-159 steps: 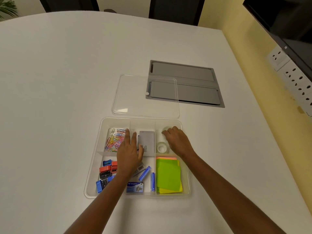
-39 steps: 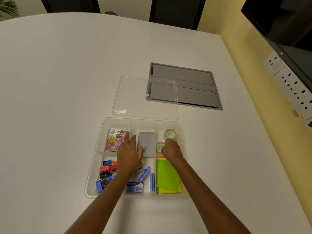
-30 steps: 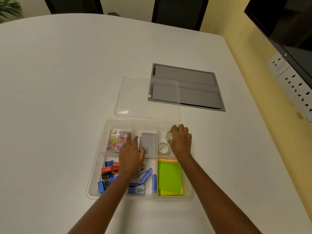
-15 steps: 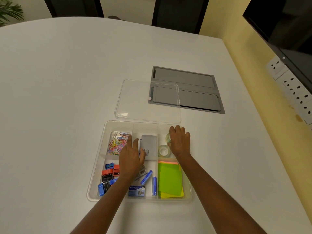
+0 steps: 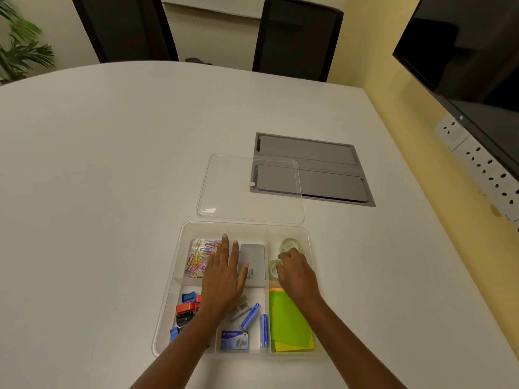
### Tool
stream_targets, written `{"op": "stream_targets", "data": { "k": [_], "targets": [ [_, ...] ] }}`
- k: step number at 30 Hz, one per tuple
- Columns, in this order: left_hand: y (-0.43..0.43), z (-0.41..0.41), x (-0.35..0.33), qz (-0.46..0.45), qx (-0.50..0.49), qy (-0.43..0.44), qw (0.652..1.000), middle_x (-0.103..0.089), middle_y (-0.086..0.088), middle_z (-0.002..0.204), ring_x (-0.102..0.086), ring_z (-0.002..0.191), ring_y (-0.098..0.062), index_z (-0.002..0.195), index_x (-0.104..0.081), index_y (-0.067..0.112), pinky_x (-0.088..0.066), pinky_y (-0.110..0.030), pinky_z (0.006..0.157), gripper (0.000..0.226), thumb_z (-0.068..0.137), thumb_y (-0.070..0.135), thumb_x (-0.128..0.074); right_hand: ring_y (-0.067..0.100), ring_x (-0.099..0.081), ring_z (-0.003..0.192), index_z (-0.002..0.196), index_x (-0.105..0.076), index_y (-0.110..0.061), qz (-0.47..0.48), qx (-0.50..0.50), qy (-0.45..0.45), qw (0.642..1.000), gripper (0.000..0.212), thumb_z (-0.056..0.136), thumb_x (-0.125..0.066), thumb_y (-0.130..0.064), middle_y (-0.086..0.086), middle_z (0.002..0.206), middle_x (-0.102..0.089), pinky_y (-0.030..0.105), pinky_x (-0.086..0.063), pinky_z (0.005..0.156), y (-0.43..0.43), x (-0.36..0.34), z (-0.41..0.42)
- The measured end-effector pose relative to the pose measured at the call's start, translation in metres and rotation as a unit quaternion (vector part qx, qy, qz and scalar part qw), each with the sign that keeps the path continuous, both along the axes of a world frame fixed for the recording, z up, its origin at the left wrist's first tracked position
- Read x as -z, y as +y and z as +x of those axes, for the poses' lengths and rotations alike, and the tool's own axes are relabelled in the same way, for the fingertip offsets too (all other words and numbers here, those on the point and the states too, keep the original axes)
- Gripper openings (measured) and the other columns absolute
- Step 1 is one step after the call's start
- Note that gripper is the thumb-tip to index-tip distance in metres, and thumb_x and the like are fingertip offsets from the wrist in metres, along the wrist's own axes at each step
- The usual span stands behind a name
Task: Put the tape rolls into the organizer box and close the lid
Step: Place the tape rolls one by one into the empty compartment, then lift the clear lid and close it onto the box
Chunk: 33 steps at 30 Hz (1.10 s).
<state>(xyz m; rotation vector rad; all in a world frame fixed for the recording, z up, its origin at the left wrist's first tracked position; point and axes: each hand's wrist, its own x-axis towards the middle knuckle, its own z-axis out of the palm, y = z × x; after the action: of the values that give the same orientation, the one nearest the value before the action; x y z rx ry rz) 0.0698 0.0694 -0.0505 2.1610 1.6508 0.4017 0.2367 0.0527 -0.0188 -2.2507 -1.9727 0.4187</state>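
Note:
A clear organizer box [image 5: 168, 299] sits open on the white table in front of me. Two clear tape rolls lie in its far right compartment: one [image 5: 291, 243] at the back, one [image 5: 273, 268] nearer me. My right hand [image 5: 296, 273] rests over that compartment, fingers curled down between the two rolls and touching them. My left hand [image 5: 224, 273] lies flat with fingers spread over the box's middle, beside a grey card box [image 5: 254, 262]. The clear lid [image 5: 241, 192] lies flat on the table just beyond the box.
Other compartments hold coloured paper clips [image 5: 200, 256], sharpeners and binder clips [image 5: 185, 310], blue staple boxes [image 5: 250, 315] and green and yellow sticky notes [image 5: 289, 324]. A grey cable hatch [image 5: 323, 164] is set into the table behind the lid. Wall sockets [image 5: 488, 175] run along the right.
My right hand has drawn back toward me from the far tape roll, which now shows again. The view has tilted up a little. My left hand stays put.

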Motion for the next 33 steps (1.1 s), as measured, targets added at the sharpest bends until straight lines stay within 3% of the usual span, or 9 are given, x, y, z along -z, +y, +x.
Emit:
{"op": "stream_targets", "data": {
  "k": [3,6,10,13,15,18,22,30,33],
  "targets": [
    [0.012,-0.01,-0.007,0.018,0.003,0.013,1.0,0.017,-0.009,0.148,0.014,0.139,-0.024,0.137,0.01,0.019,0.008,-0.03,0.111,0.081,0.071,0.066,0.021,0.021,-0.053,0.115,0.119,-0.057,-0.007,0.053,0.01,0.024,0.998,0.03,0.098,-0.038,-0.015,0.01,0.126,-0.055,0.029,-0.047,0.091,0.012,-0.008,0.005],
    [0.032,-0.018,-0.016,0.033,-0.012,0.016,0.999,0.003,-0.015,0.154,0.0,0.144,-0.028,0.142,0.0,0.015,0.001,-0.034,0.115,0.102,0.061,0.069,0.031,0.023,-0.055,0.109,0.113,-0.062,-0.005,0.108,0.025,0.053,0.992,0.026,0.096,-0.042,-0.01,0.012,0.117,-0.06,0.03,-0.049,0.087,0.029,-0.017,0.011],
    [0.071,-0.026,-0.03,0.041,-0.035,0.045,0.998,-0.012,-0.021,0.153,-0.012,0.143,-0.032,0.142,-0.012,0.01,-0.013,-0.041,0.118,0.089,0.076,0.062,0.018,0.025,-0.052,0.113,0.114,-0.061,-0.003,0.16,0.076,0.107,0.978,0.025,0.094,-0.047,-0.006,0.012,0.12,-0.058,0.033,-0.049,0.088,0.059,-0.028,0.019],
    [0.103,-0.035,-0.034,0.025,-0.072,0.073,0.994,-0.026,-0.021,0.15,-0.024,0.139,-0.032,0.141,-0.019,0.007,-0.021,-0.043,0.115,0.056,0.094,0.036,-0.025,0.027,-0.049,0.121,0.124,-0.054,-0.002,0.136,0.119,0.134,0.974,0.031,0.095,-0.045,-0.007,0.014,0.131,-0.051,0.034,-0.045,0.096,0.085,-0.028,0.028],
    [0.121,-0.039,-0.036,0.006,-0.093,0.064,0.994,-0.037,-0.022,0.144,-0.038,0.131,-0.032,0.138,-0.026,0.004,-0.031,-0.042,0.108,0.051,0.093,0.024,-0.037,0.031,-0.046,0.125,0.131,-0.046,-0.001,0.071,0.157,0.154,0.973,0.036,0.097,-0.042,-0.011,0.017,0.138,-0.045,0.037,-0.042,0.102,0.102,-0.026,0.035],
    [0.144,-0.042,-0.037,-0.08,-0.125,0.001,0.989,-0.045,-0.024,0.135,-0.049,0.119,-0.037,0.134,-0.032,0.001,-0.041,-0.045,0.097,0.046,0.093,0.021,-0.04,0.036,-0.043,0.129,0.137,-0.037,0.0,-0.032,0.202,0.178,0.963,0.041,0.099,-0.038,-0.013,0.023,0.143,-0.04,0.04,-0.037,0.106,0.124,-0.018,0.046],
    [0.168,-0.044,-0.032,-0.185,-0.168,-0.076,0.965,-0.045,-0.029,0.135,-0.044,0.123,-0.04,0.131,-0.033,-0.004,-0.037,-0.043,0.1,0.044,0.093,0.017,-0.039,0.035,-0.04,0.132,0.137,-0.038,0.0,-0.091,0.25,0.216,0.94,0.042,0.095,-0.037,-0.006,0.021,0.145,-0.042,0.037,-0.036,0.108,0.142,-0.007,0.057],
    [0.18,-0.048,-0.033,-0.206,-0.218,-0.206,0.931,-0.049,-0.021,0.134,-0.049,0.117,-0.034,0.124,-0.046,0.0,-0.039,-0.035,0.093,0.039,0.086,0.001,-0.043,0.036,-0.046,0.126,0.123,-0.056,0.002,-0.048,0.279,0.23,0.931,0.038,0.089,-0.039,0.005,0.022,0.135,-0.052,0.039,-0.039,0.107,0.148,0.003,0.063],
    [0.177,-0.053,-0.037,-0.172,-0.235,-0.246,0.925,-0.05,-0.023,0.133,-0.047,0.121,-0.036,0.121,-0.051,-0.002,-0.037,-0.042,0.105,0.037,0.087,-0.002,-0.037,0.034,-0.05,0.124,0.118,-0.06,0.004,0.028,0.282,0.247,0.927,0.042,0.085,-0.037,0.015,0.022,0.133,-0.055,0.034,-0.041,0.103,0.141,-0.005,0.069]
  ]
}}
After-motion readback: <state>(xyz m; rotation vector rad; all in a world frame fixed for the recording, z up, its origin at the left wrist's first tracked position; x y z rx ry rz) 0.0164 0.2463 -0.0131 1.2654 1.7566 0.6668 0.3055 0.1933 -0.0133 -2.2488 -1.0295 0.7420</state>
